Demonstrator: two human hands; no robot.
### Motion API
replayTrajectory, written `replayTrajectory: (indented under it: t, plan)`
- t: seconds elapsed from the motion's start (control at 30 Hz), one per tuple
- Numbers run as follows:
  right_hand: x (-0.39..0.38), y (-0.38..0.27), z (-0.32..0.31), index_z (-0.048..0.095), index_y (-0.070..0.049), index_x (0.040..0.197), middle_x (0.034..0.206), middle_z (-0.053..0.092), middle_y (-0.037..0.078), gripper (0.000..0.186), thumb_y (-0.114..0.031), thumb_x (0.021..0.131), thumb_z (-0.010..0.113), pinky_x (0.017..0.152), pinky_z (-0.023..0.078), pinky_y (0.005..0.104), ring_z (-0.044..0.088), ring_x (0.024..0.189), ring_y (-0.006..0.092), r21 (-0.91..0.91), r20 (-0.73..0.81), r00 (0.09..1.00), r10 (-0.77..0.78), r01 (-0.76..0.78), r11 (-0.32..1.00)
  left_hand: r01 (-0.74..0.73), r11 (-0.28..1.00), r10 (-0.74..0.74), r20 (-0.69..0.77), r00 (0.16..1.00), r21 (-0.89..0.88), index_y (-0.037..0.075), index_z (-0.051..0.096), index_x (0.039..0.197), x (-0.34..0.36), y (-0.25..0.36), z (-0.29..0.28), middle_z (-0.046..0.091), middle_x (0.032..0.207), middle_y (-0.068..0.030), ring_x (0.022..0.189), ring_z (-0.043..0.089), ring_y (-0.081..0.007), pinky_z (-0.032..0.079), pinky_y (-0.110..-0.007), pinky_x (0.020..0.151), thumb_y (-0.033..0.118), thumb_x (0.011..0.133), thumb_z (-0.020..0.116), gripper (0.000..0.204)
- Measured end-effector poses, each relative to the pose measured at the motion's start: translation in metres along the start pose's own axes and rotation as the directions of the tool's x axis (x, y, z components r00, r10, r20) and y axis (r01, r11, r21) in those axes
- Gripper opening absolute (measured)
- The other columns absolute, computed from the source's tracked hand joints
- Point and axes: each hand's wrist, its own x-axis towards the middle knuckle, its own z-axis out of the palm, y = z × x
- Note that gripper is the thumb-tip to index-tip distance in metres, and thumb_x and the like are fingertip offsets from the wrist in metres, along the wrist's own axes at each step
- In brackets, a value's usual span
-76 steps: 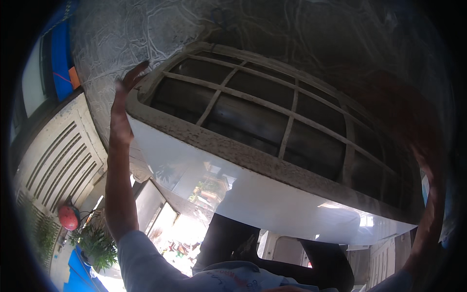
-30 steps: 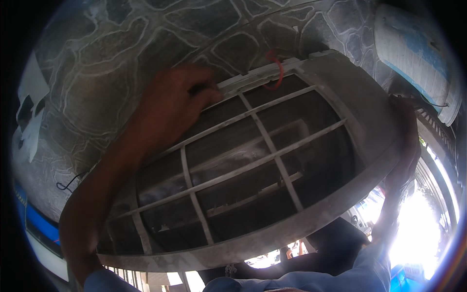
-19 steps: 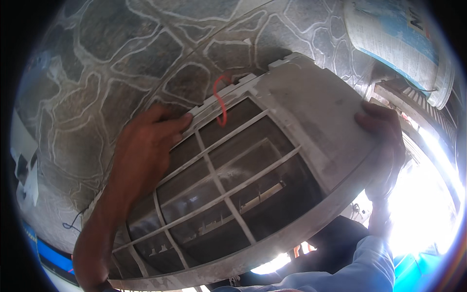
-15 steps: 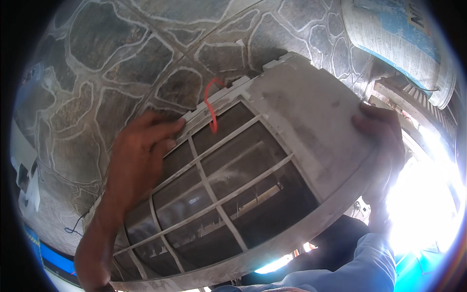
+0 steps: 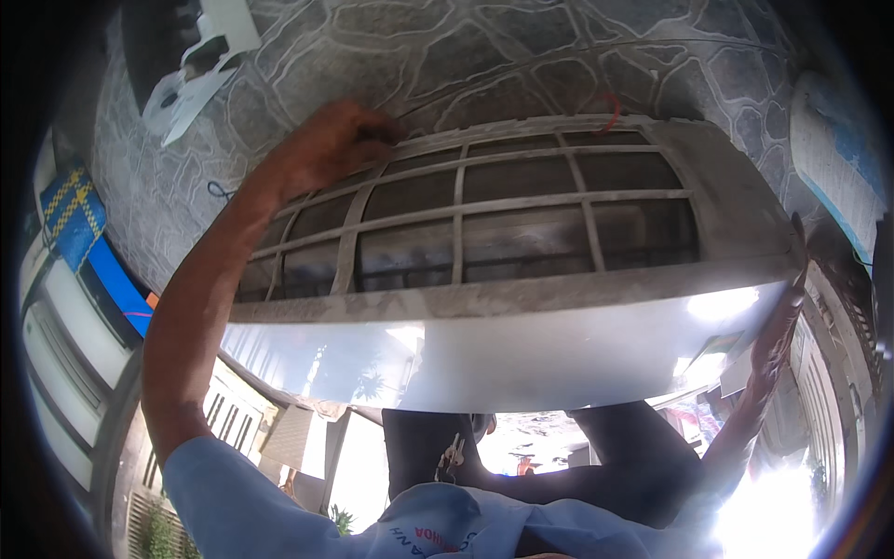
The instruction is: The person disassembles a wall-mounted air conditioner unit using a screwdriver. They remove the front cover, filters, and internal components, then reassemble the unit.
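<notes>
A long white plastic casing (image 5: 503, 354), apparently from an air-conditioner, spans the view, with a glossy front and a dusty grid (image 5: 526, 172) over dark mesh. A red cord (image 5: 610, 114) loops at its far edge. My left hand (image 5: 345, 144) has its fingers curled at that far edge, left of middle; they are slightly blurred. At the casing's right end is my right hand (image 5: 787, 270), gripping the side, mostly seen edge-on and partly hidden.
Stone-patterned floor (image 5: 466, 65) lies beyond. A white plastic part (image 5: 182, 102) sits at upper left, blue-and-yellow checked material (image 5: 73, 214) at left, a pale blue-and-white container (image 5: 829, 168) at right. Louvred panels (image 5: 228, 410) show near the lower left, and keys (image 5: 452, 456) hang by my dark trousers.
Since half a second ago the casing has tilted, its glossy front swinging into view and the grid looking flatter. My left hand sits higher in the picture, my right hand farther right.
</notes>
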Motion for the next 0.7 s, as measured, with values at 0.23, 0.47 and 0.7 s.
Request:
replayTrajectory:
  t: [0.23,0.47,0.7]
  plan:
    - [-0.037,0.100,-0.041,0.043,-0.001,0.143,0.140,0.052,0.021,0.069,-0.058,0.106,0.032,0.107,0.044,0.0475,0.054,0.129,0.0362,-0.197,-0.190,0.979,0.073,-0.111,0.974,-0.107,0.978,0.115,-0.032,0.993,0.179,0.007,0.077,0.117,-0.024,-0.042,0.020,0.077,0.109,-0.0131,0.103,0.073,-0.0303,0.056,-0.040,0.094,0.012,0.094,0.071,0.025]
    - [-0.047,0.119,-0.049,0.048,0.001,0.131,0.123,0.060,0.022,0.061,-0.054,0.106,0.038,0.097,0.051,0.0482,0.063,0.116,0.0382,-0.587,-0.313,0.950,0.012,-0.203,0.783,-0.129,0.929,0.146,-0.023,0.989,0.346,0.010,0.077,0.115,-0.005,-0.057,0.034,0.075,0.104,-0.0112,0.096,0.072,-0.0331,0.056,-0.043,0.090,0.009,0.091,0.072,0.024]
    - [0.027,-0.001,-0.019,0.054,-0.002,0.134,0.127,0.061,0.020,0.054,-0.046,0.103,0.052,0.100,0.050,0.0455,0.063,0.116,0.0363,-0.635,-0.043,0.989,-0.143,0.084,0.768,-0.071,0.997,0.071,0.015,0.997,0.037,0.006,0.071,0.125,-0.012,-0.052,0.026,0.073,0.118,-0.0129,0.109,0.070,-0.0309,0.055,-0.041,0.099,0.009,0.096,0.066,0.030]
